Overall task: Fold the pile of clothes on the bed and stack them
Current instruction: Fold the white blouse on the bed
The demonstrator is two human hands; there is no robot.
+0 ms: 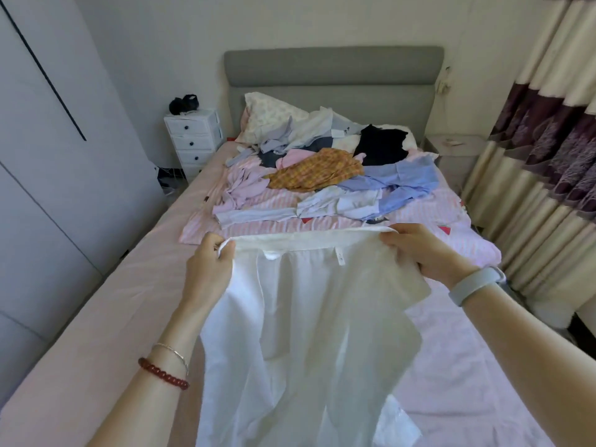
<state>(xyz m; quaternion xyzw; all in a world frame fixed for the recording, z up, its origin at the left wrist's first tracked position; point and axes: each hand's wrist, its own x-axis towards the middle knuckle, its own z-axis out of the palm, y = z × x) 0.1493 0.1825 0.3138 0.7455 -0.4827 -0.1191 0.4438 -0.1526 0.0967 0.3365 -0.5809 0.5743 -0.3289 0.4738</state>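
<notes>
Left hand (209, 262) and right hand (422, 253) each pinched the thin white cotton shirt (303, 317) by its collar above the pink-sheeted bed (96, 317); hanging limp, it would likely land creased.

Left hand (209, 262), right hand (419, 253) raised apart, fingers pinched.
</notes>
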